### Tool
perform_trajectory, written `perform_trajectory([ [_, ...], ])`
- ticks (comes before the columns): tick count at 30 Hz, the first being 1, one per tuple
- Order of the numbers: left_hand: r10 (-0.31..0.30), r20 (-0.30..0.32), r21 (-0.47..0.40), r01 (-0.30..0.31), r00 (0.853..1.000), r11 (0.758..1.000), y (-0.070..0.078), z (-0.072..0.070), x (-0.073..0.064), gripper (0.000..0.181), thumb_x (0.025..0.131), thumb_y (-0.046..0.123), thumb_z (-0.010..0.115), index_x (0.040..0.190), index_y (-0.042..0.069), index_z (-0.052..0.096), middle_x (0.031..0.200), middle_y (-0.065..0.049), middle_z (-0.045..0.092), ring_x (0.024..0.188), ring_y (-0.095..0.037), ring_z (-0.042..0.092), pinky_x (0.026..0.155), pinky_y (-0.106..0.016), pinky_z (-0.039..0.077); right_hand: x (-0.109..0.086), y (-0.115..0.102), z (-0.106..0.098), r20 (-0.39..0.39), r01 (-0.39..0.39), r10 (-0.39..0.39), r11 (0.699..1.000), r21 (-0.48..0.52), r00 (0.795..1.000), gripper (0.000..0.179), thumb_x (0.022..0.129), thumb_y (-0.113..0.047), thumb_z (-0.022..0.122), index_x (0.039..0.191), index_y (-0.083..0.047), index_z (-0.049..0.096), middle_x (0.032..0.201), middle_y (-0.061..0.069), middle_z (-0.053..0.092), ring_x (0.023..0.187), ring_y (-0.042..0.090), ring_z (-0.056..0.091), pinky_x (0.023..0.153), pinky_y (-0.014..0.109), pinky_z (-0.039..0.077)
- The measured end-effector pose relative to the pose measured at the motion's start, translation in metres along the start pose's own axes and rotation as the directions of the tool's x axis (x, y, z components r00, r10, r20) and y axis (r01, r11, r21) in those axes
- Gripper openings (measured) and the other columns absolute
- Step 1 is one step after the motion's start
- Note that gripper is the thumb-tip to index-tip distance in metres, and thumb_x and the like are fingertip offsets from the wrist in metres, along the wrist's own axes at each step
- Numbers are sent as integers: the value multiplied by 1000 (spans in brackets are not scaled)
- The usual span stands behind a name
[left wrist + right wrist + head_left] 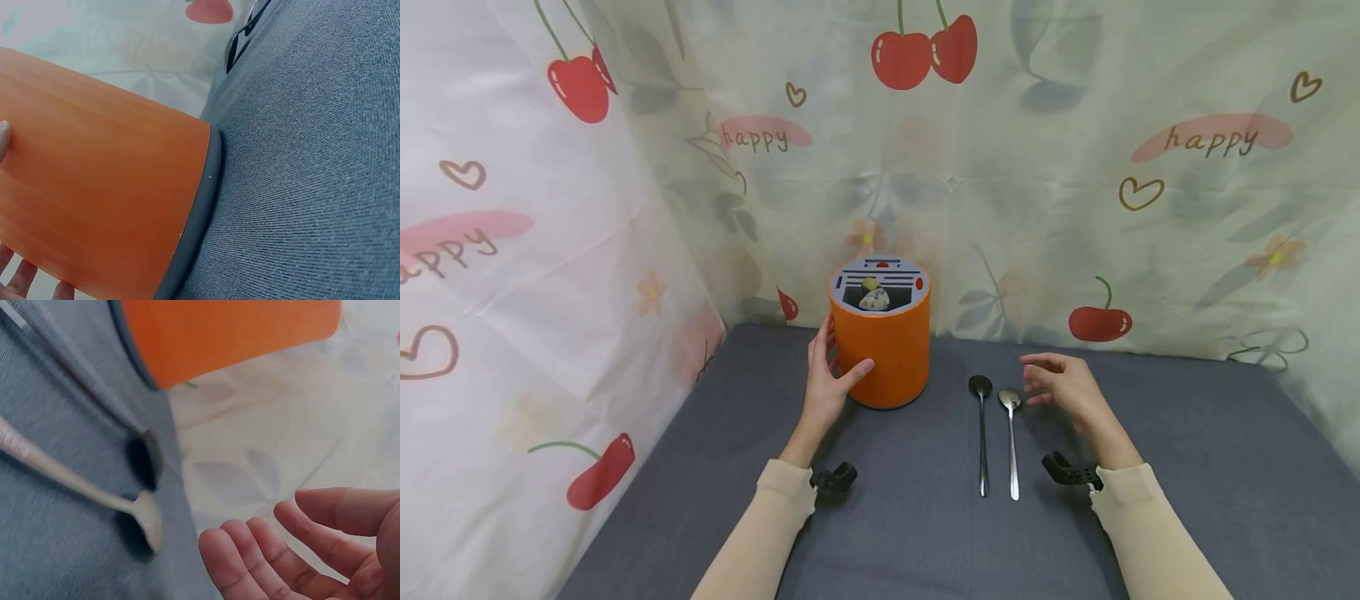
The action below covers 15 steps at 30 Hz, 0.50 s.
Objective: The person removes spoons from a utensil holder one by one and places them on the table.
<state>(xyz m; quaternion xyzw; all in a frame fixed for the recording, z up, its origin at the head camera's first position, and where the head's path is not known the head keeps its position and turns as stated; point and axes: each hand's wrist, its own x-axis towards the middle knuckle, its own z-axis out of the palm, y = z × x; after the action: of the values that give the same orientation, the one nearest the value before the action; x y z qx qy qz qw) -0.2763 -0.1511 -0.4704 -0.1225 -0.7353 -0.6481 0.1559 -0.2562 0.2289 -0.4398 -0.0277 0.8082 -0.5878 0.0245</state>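
Observation:
An orange cylindrical utensil holder (883,358) with a grey slotted top stands upright at the back of the table. My left hand (829,379) holds its left side, thumb across the front and fingers round the side. In the left wrist view, the holder's dark base (199,219) meets the cloth. A white patterned piece (875,299) and a yellowish piece (870,283) show in its large opening. My right hand (1071,387) hovers beside the spoons with fingers loosely bent, holding nothing. The nearer one is a silver spoon (1012,442); left of it lies a dark spoon (982,433).
Dark grey cloth (917,517) covers the table. A cherry-print curtain (1000,167) hangs behind the holder, and another printed sheet (512,333) rises along the left. Each wrist wears a black strap (835,477).

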Motion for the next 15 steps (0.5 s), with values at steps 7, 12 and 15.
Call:
perform_trajectory([
  [7, -4, -3, -1, 4, 1000, 1000, 0, 1, -2, 95, 95, 19, 79, 167, 33, 18, 164, -6, 23, 151, -27, 29, 123, -57, 27, -7, -16, 0, 7, 74, -74, 997, 3, 997, 41, 107, -16, 60, 140, 8, 58, 106, 6, 69, 94, 22, 70, 82, 42, 63],
  [12, -11, -5, 2, 11, 1000, 1000, -1, 1, -1, 95, 95, 17, 79, 167, 32, 18, 165, -6, 23, 151, -26, 29, 123, -57, 27, -13, -28, 2, 5, 132, -132, 991, -22, 991, 41, 108, -22, 59, 141, 3, 60, 115, 8, 69, 100, 21, 69, 86, 39, 61],
  [15, -8, -5, -2, 8, 1000, 1000, 0, 2, -1, 95, 95, 16, 79, 167, 32, 19, 165, -6, 23, 151, -27, 28, 122, -58, 27, -17, -35, 4, 3, 159, -159, 987, -15, 987, 42, 108, -24, 60, 141, 2, 60, 121, 9, 68, 105, 22, 69, 89, 34, 60],
])
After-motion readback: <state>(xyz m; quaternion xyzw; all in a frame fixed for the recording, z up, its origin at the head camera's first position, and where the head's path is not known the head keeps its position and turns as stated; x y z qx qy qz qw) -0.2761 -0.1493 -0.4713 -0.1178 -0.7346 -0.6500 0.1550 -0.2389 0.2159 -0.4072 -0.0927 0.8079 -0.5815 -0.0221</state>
